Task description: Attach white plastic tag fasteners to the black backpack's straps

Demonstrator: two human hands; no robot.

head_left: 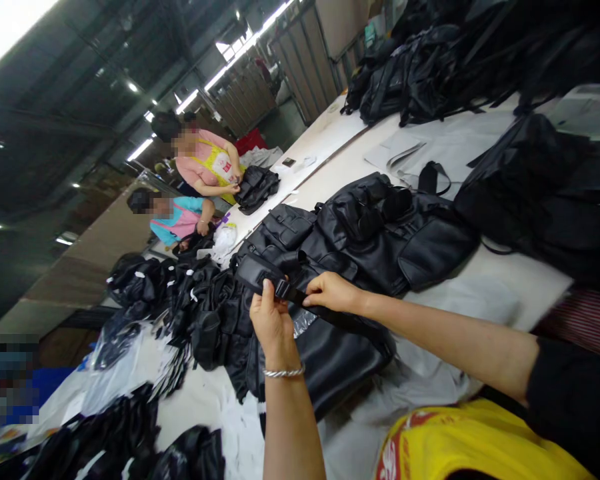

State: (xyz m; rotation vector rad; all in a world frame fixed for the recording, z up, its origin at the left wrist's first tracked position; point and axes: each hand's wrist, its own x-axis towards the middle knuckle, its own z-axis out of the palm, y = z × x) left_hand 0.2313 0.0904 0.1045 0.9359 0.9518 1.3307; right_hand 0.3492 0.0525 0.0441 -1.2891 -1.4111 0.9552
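A black backpack point(330, 360) lies on the table in front of me, its smooth panel facing up. My left hand point(271, 320) is closed around a black shoulder strap point(260, 272), thumb on top beside a buckle point(282, 288). To the right of the buckle, my right hand point(330, 292) pinches the black webbing point(297, 295) that runs through it. Below the hands a small piece of clear plastic point(304, 323) shows on the bag. More black backpacks point(370, 227) lie just beyond my hands.
Black bags and straps point(180, 287) are heaped at the left, with clear plastic bags point(115, 353) nearby. Another pile of backpacks point(430, 73) covers the far right. Two people point(205, 160) handle black bags across the table point(325, 143). Grey sheets point(420, 150) lie at the back.
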